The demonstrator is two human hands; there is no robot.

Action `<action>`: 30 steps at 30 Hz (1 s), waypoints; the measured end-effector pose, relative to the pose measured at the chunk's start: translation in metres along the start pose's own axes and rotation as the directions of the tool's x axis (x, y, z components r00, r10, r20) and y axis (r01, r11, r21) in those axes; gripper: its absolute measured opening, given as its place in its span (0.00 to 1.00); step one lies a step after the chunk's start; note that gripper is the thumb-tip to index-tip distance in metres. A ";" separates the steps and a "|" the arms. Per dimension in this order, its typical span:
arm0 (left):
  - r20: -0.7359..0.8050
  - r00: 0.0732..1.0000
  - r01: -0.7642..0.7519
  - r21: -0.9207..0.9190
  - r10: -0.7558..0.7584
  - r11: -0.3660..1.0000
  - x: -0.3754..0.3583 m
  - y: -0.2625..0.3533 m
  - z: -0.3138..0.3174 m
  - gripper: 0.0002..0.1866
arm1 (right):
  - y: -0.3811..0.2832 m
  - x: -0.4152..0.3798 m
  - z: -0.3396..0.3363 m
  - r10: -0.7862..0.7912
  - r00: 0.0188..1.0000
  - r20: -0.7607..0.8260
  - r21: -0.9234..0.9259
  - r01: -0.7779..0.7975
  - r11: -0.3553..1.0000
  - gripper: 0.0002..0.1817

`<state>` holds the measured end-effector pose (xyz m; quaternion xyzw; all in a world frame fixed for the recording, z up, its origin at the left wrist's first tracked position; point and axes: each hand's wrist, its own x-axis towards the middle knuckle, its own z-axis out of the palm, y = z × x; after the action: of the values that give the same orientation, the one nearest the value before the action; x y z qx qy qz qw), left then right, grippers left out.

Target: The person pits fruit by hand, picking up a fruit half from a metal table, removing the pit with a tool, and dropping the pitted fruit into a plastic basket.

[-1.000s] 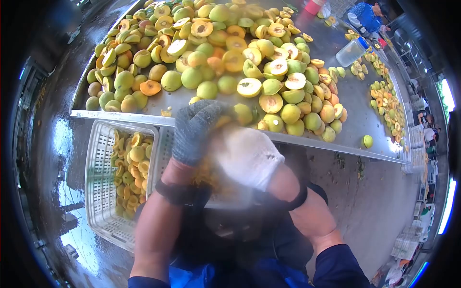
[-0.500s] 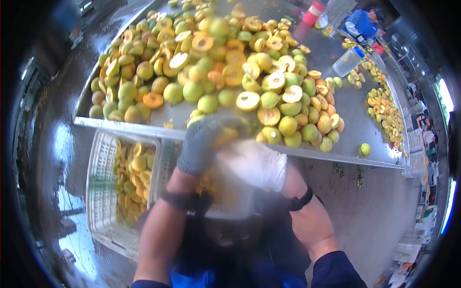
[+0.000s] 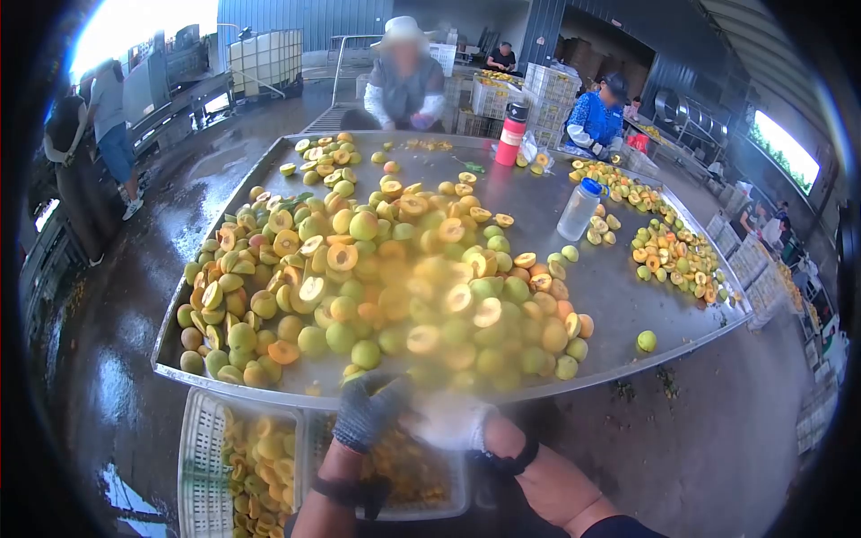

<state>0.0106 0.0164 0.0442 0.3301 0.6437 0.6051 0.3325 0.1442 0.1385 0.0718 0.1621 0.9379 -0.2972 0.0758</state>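
Observation:
My left hand (image 3: 372, 412), in a grey knit glove, is at the near edge of the metal table (image 3: 529, 391), its fingers curled. What it holds is hidden. My right hand (image 3: 448, 420), in a white glove, is close beside it; a blur covers its fingers. Ahead of both hands lies a broad pile of green-yellow stone fruits (image 3: 341, 336), some whole, many cut in half with orange flesh. Below my hands stands a crate (image 3: 459, 489) with orange-yellow pieces. Left of it is a white crate (image 3: 204, 448) of fruit halves (image 3: 269, 466).
A red bottle (image 3: 510, 134) and a clear blue-capped bottle (image 3: 580, 209) stand on the table. Another fruit pile (image 3: 677, 260) lies along the right side. A person in a light hat (image 3: 402, 85) is across the table; a person in blue (image 3: 596, 117) works at the far right.
The view has tilted up, showing more of the far table and people. My hands remain close together near the table edge; the fruit visible in my left hand before is now hidden.

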 end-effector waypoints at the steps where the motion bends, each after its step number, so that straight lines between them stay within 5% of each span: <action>1: -0.101 0.992 -0.080 -0.041 0.075 0.996 0.001 -0.001 0.002 0.11 | 0.002 0.004 0.004 -0.034 0.997 -0.073 0.016 0.035 0.999 0.22; 3: -0.305 0.929 -0.250 -0.100 0.210 0.963 0.003 -0.004 0.016 0.12 | 0.009 0.011 0.015 -0.098 0.971 -0.220 0.038 0.109 0.993 0.21; 7: -0.446 0.860 -0.359 -0.181 0.249 0.916 0.004 -0.013 0.027 0.11 | 0.004 0.014 0.014 -0.110 0.968 -0.227 0.098 0.135 0.986 0.21; 10: -0.208 0.976 -0.132 -0.330 0.064 0.935 0.002 -0.013 0.008 0.09 | -0.005 0.009 0.003 -0.107 0.981 -0.164 0.015 0.111 0.994 0.21; 13: -0.096 0.995 -0.016 -0.314 -0.015 0.949 -0.001 -0.008 0.000 0.16 | -0.015 0.002 -0.009 -0.106 0.984 -0.146 -0.054 0.099 0.994 0.21; 19: -0.242 0.967 -0.143 -0.249 0.081 0.958 -0.001 0.002 0.010 0.09 | -0.022 -0.006 -0.004 -0.198 0.926 -0.322 -0.092 0.178 0.980 0.18; 24: -0.422 0.850 -0.347 0.003 0.316 0.938 0.000 -0.016 0.012 0.11 | -0.020 -0.004 0.013 -0.296 0.843 -0.449 -0.117 0.273 0.955 0.16; 27: -0.574 0.810 -0.273 -0.191 0.118 0.943 0.002 -0.025 0.016 0.12 | -0.022 0.000 0.018 -0.332 0.792 -0.512 -0.090 0.335 0.938 0.15; 30: -0.619 0.785 -0.265 -0.306 0.020 0.915 0.013 -0.038 0.020 0.15 | -0.017 0.005 0.027 -0.282 0.843 -0.458 -0.111 0.261 0.959 0.15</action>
<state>0.0194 0.0366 0.0052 0.0984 0.5600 0.8139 0.1191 0.1351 0.1109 0.0578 0.0931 0.9479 -0.2362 -0.1924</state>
